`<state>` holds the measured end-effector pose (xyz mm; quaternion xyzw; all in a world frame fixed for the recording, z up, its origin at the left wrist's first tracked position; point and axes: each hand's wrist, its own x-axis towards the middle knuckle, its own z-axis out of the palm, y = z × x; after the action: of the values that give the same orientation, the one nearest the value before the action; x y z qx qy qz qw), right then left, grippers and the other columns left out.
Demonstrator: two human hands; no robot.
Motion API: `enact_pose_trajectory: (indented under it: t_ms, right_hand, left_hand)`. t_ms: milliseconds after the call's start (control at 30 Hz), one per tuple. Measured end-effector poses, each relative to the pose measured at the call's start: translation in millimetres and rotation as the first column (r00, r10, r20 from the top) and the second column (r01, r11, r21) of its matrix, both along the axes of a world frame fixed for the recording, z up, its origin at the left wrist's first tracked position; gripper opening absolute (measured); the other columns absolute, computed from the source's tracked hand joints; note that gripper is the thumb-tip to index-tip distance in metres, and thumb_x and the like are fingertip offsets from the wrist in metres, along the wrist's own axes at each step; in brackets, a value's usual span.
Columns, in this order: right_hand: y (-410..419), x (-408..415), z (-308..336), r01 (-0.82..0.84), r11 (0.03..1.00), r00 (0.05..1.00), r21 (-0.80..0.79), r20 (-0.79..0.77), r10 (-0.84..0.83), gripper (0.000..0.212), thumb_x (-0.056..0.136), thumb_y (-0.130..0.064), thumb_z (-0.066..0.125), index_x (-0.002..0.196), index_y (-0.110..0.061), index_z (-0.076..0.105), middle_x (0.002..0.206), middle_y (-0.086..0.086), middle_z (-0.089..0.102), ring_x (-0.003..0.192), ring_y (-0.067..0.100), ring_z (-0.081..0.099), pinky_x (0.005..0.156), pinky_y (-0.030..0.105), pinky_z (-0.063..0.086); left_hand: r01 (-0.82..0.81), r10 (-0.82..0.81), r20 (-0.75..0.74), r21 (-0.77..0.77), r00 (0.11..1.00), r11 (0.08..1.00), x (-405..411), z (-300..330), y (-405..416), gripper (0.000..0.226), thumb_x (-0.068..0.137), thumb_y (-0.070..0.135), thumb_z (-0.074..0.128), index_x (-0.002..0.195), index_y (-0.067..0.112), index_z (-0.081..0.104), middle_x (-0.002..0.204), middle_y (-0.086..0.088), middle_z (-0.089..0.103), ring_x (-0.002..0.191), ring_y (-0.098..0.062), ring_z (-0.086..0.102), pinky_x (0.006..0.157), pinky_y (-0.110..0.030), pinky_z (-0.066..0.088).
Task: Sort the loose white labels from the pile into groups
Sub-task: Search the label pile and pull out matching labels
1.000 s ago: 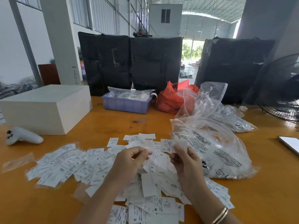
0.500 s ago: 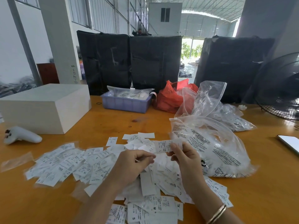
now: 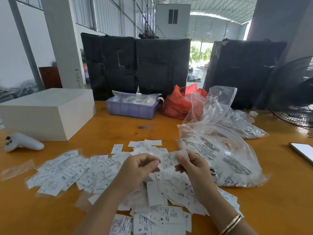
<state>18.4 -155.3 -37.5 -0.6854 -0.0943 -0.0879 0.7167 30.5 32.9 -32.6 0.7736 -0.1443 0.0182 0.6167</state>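
Observation:
A loose pile of white labels point(image 3: 169, 197) covers the orange table point(image 3: 279, 200) in front of me. A flatter spread of labels point(image 3: 67, 173) lies to the left, some printed XL and XXL. My right hand point(image 3: 194, 170) pinches a few white labels point(image 3: 171, 158), the front one marked L, held above the pile. My left hand point(image 3: 140, 168) hovers just left of them with fingers curled and thumb against fingertips; whether it pinches a label I cannot tell.
A clear printed plastic bag point(image 3: 220, 155) lies right of the pile, more clear bags point(image 3: 240, 122) behind it. A white box point(image 3: 47, 114), white controller point(image 3: 22, 142), purple tray point(image 3: 132, 109), red bag point(image 3: 179, 104), fan point(image 3: 293, 95) and phone point(image 3: 303, 150) ring the table.
Both hands have risen a little above the pile and drawn closer together. The right hand now holds its labels higher, with the printed L side showing.

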Motion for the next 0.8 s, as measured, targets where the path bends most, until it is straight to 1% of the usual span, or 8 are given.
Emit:
enact_pose_trajectory:
  t_ms: [133,300,367,433,500,633,733,800]
  right_hand:
    - [2.8,-0.8,-1.4,-0.026,0.997,0.999,-0.073,-0.02,0.025,0.017,0.087,-0.022,0.062,0.074,-0.027,0.072,0.064,-0.003,0.066,0.06,0.006,0.059,0.059,0.015,0.048]
    - [8.3,-3.7,-1.8,-0.083,0.972,0.996,-0.221,0.014,0.088,0.012,0.091,-0.021,0.059,0.082,-0.017,0.066,0.061,-0.01,0.061,0.059,0.001,0.057,0.056,0.012,0.043]
    - [13.6,-2.6,-3.3,-0.044,0.959,0.997,-0.279,0.048,0.059,0.009,0.092,-0.02,0.056,0.095,-0.025,0.063,0.063,-0.01,0.06,0.061,0.003,0.057,0.059,0.016,0.046]
    - [16.0,-1.5,-3.8,0.053,0.977,0.996,-0.208,0.083,-0.037,0.021,0.091,-0.014,0.057,0.108,-0.028,0.057,0.067,-0.004,0.064,0.062,0.006,0.059,0.061,0.018,0.049]
    - [15.7,-1.7,-2.7,0.124,0.979,0.988,-0.163,0.107,-0.107,0.02,0.09,-0.008,0.058,0.101,-0.024,0.057,0.07,-0.001,0.067,0.061,0.006,0.061,0.06,0.018,0.05]
    - [20.1,-5.2,-5.6,0.146,0.942,0.984,-0.302,0.145,-0.106,0.022,0.088,-0.006,0.061,0.086,-0.028,0.062,0.069,-0.007,0.068,0.062,0.001,0.062,0.059,0.018,0.051]
    - [22.2,-6.3,-7.3,0.216,0.864,0.965,-0.455,0.234,-0.118,0.031,0.089,-0.013,0.061,0.089,-0.044,0.059,0.07,-0.018,0.067,0.069,0.001,0.062,0.062,0.018,0.05]
    - [22.5,-7.0,-8.4,0.27,0.815,0.945,-0.512,0.301,-0.124,0.029,0.089,-0.015,0.06,0.097,-0.043,0.063,0.074,-0.019,0.066,0.074,0.002,0.061,0.062,0.015,0.048]
  left_hand:
    - [-0.001,0.001,0.008,0.024,1.0,1.0,0.7,-1.2,-1.0,0.008,0.085,0.019,0.068,0.081,0.025,0.071,0.076,0.01,0.074,0.072,-0.002,0.069,0.065,-0.007,0.048]
    - [0.014,-0.015,0.004,0.108,1.0,0.994,-0.3,-3.2,-1.9,0.006,0.083,0.028,0.07,0.078,0.027,0.074,0.077,0.009,0.074,0.073,-0.004,0.068,0.063,-0.011,0.051]
    - [0.011,-0.012,0.009,0.123,1.0,0.992,-0.9,-3.2,-2.8,0.005,0.083,0.03,0.07,0.08,0.028,0.074,0.08,0.009,0.074,0.076,-0.007,0.068,0.068,-0.016,0.054]
    - [-0.044,0.042,0.018,0.09,0.999,0.995,-0.4,-2.3,-2.5,0.006,0.083,0.026,0.07,0.08,0.027,0.074,0.082,0.009,0.074,0.077,-0.007,0.068,0.07,-0.018,0.055]
    - [-0.1,0.098,0.019,0.068,0.995,0.993,0.8,-1.3,-1.7,0.005,0.084,0.022,0.07,0.081,0.026,0.073,0.082,0.011,0.074,0.078,-0.006,0.068,0.07,-0.019,0.055]
    - [-0.084,0.084,0.009,0.096,0.996,0.992,-0.7,-1.1,-4.2,0.008,0.084,0.022,0.069,0.082,0.03,0.07,0.079,0.014,0.073,0.076,-0.005,0.068,0.064,-0.017,0.054]
    - [-0.126,0.123,0.032,0.115,0.992,0.985,0.1,-2.4,-3.0,0.006,0.084,0.027,0.069,0.089,0.025,0.071,0.079,0.006,0.072,0.078,-0.01,0.068,0.071,-0.023,0.055]
    - [-0.157,0.152,0.048,0.122,0.987,0.98,1.9,-3.6,-0.8,0.011,0.085,0.029,0.067,0.093,0.023,0.071,0.081,0.002,0.072,0.078,-0.011,0.067,0.071,-0.023,0.054]
